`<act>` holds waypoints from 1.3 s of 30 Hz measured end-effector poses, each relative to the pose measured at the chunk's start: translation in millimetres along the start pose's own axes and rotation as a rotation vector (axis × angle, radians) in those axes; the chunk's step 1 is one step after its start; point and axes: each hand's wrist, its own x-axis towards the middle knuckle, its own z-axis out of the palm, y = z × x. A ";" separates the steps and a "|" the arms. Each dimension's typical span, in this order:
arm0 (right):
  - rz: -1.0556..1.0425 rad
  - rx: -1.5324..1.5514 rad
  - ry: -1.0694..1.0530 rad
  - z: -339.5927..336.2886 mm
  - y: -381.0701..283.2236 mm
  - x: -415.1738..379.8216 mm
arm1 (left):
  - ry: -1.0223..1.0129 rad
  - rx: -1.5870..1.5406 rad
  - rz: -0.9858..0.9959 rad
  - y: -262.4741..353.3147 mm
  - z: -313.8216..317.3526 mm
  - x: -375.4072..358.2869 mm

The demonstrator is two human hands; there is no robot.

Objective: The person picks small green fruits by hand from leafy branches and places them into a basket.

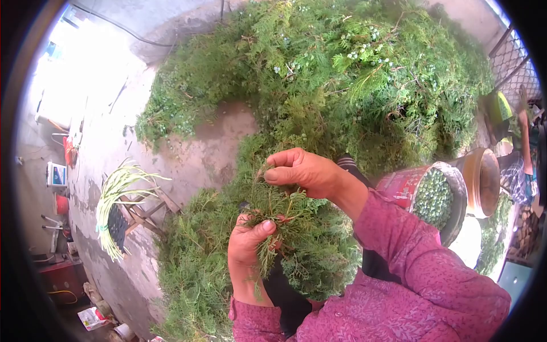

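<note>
My left hand [250, 236] is closed around a leafy green conifer sprig [279, 208], with the thumb pressed over its stems. Just above it, my right hand [305, 174] is bent at the sprig's upper end, thumb and fingers pinched together. What lies between those fingertips is too small to make out. Cut conifer branches [199, 262] cover the floor below both hands. Beyond them rises a large heap of the same branches [364, 74], dotted with pale cones.
To the right stands a red bucket [396, 185] holding many small green cones [433, 198], beside a brown bucket [489, 182]. Long green beans [108, 199] hang over a small stool [142, 219] at left. Wire mesh [515, 65] is at the upper right.
</note>
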 end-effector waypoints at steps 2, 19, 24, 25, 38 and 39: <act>-0.096 -0.026 -0.003 0.8 -2.7 0.4 | 0.015 -0.032 0.020 -0.6 0.9 0.4; 0.105 0.018 -0.022 -7.3 -19.4 -12.3 | 0.191 0.072 0.190 2.7 -0.4 4.6; 0.104 -0.097 -0.097 -3.3 -15.4 -13.8 | 0.195 0.065 0.186 2.5 0.0 4.6; 0.107 -0.096 -0.099 -5.0 -14.1 -13.1 | 0.201 0.063 0.181 2.4 -1.8 4.1; -0.167 0.582 0.108 -41.9 -27.7 -2.9 | 0.076 0.825 0.334 -21.6 -3.3 19.0; -0.177 0.531 0.215 -35.1 -29.4 -2.5 | -0.082 1.184 0.325 -30.0 1.9 21.6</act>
